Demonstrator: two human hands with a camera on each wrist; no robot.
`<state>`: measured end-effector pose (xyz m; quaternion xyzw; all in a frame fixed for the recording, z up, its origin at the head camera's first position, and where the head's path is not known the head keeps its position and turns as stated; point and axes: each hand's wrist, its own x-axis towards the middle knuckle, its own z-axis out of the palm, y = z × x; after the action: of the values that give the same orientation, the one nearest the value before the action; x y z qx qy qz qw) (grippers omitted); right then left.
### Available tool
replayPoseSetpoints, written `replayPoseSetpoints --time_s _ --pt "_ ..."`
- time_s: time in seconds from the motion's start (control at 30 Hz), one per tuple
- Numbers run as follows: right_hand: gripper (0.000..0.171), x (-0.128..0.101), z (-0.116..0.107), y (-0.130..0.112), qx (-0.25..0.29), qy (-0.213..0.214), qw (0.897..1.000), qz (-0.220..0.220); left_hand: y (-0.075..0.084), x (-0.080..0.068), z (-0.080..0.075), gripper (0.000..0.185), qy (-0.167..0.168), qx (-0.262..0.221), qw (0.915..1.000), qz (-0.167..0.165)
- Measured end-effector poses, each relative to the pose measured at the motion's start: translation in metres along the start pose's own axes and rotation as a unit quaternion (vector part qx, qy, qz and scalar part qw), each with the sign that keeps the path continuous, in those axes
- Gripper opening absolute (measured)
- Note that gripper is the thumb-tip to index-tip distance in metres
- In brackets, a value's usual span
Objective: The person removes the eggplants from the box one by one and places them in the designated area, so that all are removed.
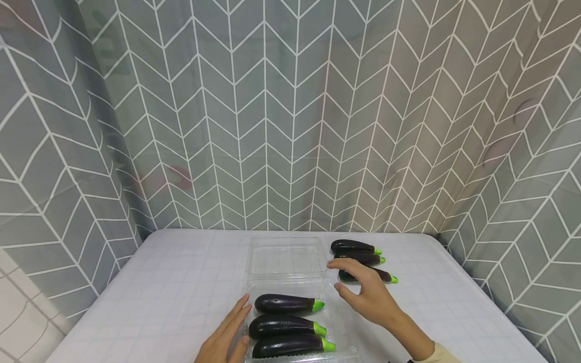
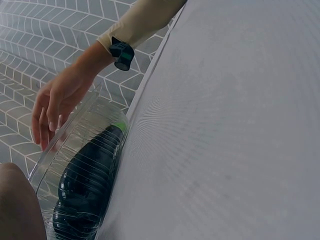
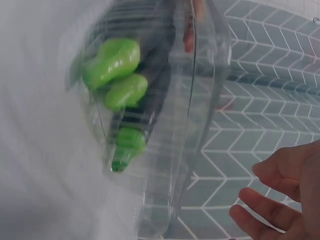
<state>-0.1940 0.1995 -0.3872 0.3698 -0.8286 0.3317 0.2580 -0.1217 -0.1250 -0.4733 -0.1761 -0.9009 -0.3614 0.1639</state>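
The left hand (image 1: pixel 224 335) is lying flat with straight fingers, resting against the near-left edge of the clear plastic clamshell box (image 1: pixel 290 322), gripping nothing. Just past its fingertips, three toy eggplants (image 1: pixel 288 324) are lying side by side inside the box. The right hand (image 1: pixel 363 290) is hovering with loosely spread fingers, holding nothing, beside the box's open lid (image 1: pixel 283 257); whether it is touching the lid is unclear. Beyond its fingers, three more eggplants (image 1: pixel 360 259) are lying on the white table (image 1: pixel 172 282).
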Motion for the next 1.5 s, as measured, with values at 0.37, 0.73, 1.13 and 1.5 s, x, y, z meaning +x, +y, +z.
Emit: replayPoseSetpoints --time_s 0.37,0.73,1.13,1.5 --pt "0.05 0.002 0.018 -0.015 0.025 -0.029 0.999 -0.033 0.003 0.001 -0.003 0.061 -0.021 -0.013 0.9995 -0.022" --pt "0.049 0.0 0.034 -0.027 0.052 -0.083 0.995 -0.03 0.002 0.0 -0.006 0.058 -0.048 -0.026 0.9983 -0.021" --pt "0.042 -0.003 0.05 -0.031 0.08 -0.124 0.989 -0.026 -0.001 0.001 -0.002 0.057 -0.018 -0.002 0.9998 0.002" --pt "0.038 -0.004 0.057 -0.033 0.027 -0.164 0.986 0.01 -0.003 0.002 0.001 0.056 -0.002 -0.001 0.9999 0.013"
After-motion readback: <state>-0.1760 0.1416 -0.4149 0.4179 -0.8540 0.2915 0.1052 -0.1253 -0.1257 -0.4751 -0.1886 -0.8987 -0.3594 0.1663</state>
